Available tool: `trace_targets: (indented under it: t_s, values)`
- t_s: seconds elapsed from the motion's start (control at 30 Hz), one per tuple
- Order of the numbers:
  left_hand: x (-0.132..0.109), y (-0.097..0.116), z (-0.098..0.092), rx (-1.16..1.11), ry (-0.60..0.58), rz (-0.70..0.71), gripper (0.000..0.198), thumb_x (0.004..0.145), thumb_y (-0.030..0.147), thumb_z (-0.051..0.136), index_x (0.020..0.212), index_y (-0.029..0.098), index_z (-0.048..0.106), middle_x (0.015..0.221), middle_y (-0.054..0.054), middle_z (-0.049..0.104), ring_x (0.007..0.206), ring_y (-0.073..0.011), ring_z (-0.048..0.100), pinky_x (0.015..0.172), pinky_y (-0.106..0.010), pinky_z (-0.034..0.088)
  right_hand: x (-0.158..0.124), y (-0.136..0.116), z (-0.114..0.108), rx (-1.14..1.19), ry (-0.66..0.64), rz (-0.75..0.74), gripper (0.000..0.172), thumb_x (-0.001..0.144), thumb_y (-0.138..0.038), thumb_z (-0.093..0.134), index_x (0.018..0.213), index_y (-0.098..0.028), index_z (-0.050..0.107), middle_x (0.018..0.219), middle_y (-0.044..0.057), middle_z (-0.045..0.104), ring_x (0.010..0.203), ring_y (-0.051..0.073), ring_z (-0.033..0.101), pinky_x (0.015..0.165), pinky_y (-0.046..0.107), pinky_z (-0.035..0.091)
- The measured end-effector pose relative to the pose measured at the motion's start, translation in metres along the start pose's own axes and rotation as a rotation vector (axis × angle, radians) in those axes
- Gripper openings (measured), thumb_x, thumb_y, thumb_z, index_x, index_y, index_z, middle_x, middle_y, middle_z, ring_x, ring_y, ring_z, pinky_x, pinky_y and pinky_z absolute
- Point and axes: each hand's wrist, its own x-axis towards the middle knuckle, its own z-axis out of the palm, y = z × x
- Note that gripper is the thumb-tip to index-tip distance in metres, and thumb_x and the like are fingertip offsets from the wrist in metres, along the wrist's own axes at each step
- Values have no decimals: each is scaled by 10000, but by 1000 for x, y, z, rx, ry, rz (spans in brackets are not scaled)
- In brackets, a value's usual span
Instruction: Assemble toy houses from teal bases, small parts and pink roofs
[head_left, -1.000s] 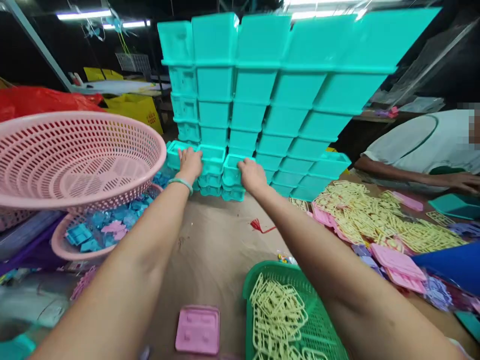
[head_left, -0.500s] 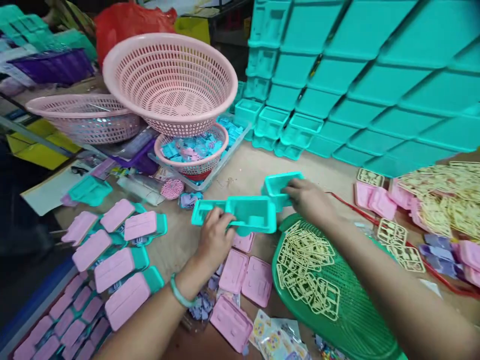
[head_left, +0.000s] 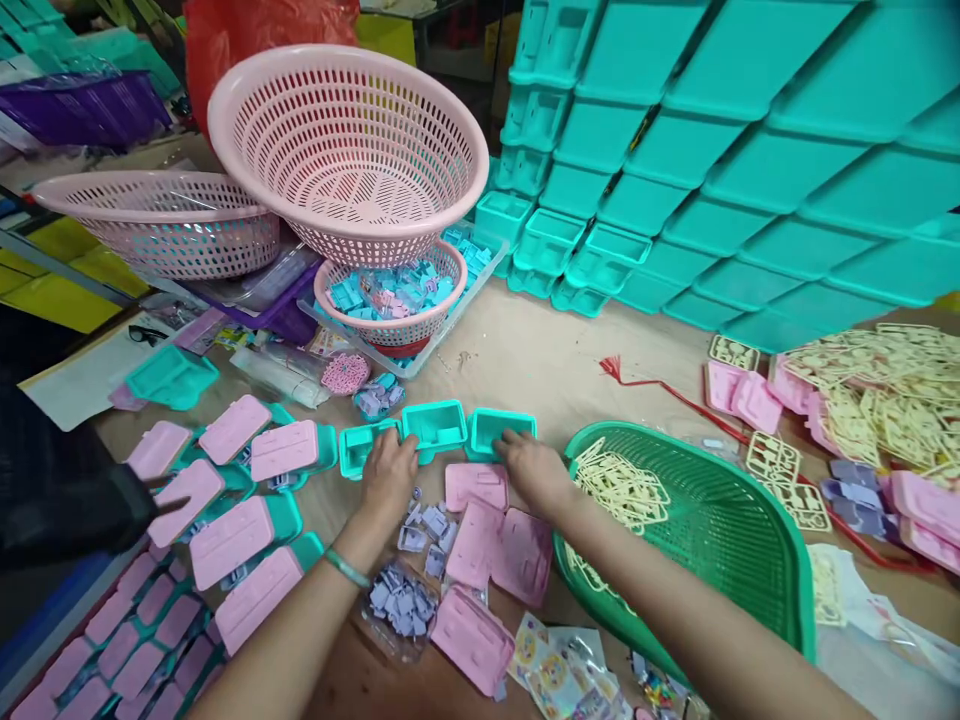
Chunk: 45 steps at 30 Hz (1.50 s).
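My left hand (head_left: 388,468) is closed on the near edge of a teal plastic tray with two compartments (head_left: 434,427), which appears to rest on the table. My right hand (head_left: 531,466) grips the near right edge of a second teal tray (head_left: 487,424), its fingers partly inside. The two trays sit side by side, nearly touching. Just below them lie several pink lids (head_left: 477,487). Small lilac plastic parts (head_left: 402,598) fill a clear container between my forearms, with more loose beside it. Right of my right hand, a green basket (head_left: 739,540) holds cream plastic frames (head_left: 619,485).
Teal trays (head_left: 720,190) are stacked high at the back right. Pink baskets (head_left: 349,140) stand at the back left. Pink-topped teal pieces (head_left: 232,540) lie in rows on the left. More cream frames (head_left: 877,390) are heaped at the right, near a red cord (head_left: 690,400).
Both hands have brought the teal trays down and to the left, from above the table to the spot above the pink lids. My right hand has moved away from the basket's far side.
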Motion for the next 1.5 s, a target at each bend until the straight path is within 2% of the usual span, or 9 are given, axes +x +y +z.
trace_targets:
  t_s: [0.27,0.47,0.63,0.73,0.87,1.0,1.27,1.37,1.5]
  values:
    - [-6,25,-39,-201,334,261,487,946,209,579,1422,211,479,1408,-185,501,1310,-352,489,1045,-531,452,-31,3,-32,319,80,-37,421,900,-304,689,1297,-202,595,1263,109,665,1131,290,641,883,361,553]
    - [178,132,-36,-415,362,472,371,930,197,561,1293,123,551,1380,-208,568,1352,-307,517,1119,-456,455,71,127,-95,224,638,323,506,946,-230,581,1427,-100,492,1431,205,541,1328,330,485,1117,439,384]
    - [338,196,-37,-220,321,385,639,843,135,609,1461,108,446,1603,-229,361,1516,-408,256,1188,-606,300,141,221,-124,36,720,634,588,910,-214,589,1466,-101,438,1454,216,524,1379,389,399,1139,583,273]
    - [381,205,-42,-133,246,511,499,867,41,476,1341,142,590,1393,-165,615,1451,-336,392,1217,-547,252,140,246,-127,-1,677,643,349,928,-152,498,1260,-143,605,1247,170,661,1197,340,536,1119,592,256]
    - [362,206,-48,-78,197,537,375,955,86,350,1105,122,691,1172,-179,677,1253,-326,540,1109,-485,381,98,246,-109,-69,730,521,208,948,-236,518,1081,-174,665,1121,145,692,1080,321,580,1075,543,291]
    - [283,193,-50,7,156,596,306,995,163,375,1026,168,679,1061,-135,669,1079,-302,595,929,-424,483,51,212,-66,-31,650,286,149,942,-260,555,969,-168,669,980,122,703,911,273,624,923,436,391]
    - [133,97,-33,-193,-259,509,125,869,122,613,886,232,669,964,-45,709,883,-217,696,749,-303,544,12,115,-18,255,252,-141,161,864,-297,718,957,-176,667,950,66,715,923,232,664,1142,525,284]
    - [144,87,-41,-312,-238,503,82,862,204,673,937,235,678,910,-30,726,881,-225,711,776,-323,560,18,117,-41,426,390,-175,285,914,-478,657,964,-197,660,912,48,708,890,220,664,1096,497,366]
    - [234,133,-47,-256,80,439,195,879,189,624,1058,194,704,1102,-103,737,1110,-255,677,993,-374,529,80,161,-88,299,663,164,286,1001,-350,513,1181,-172,647,1124,151,681,1069,274,613,966,400,447]
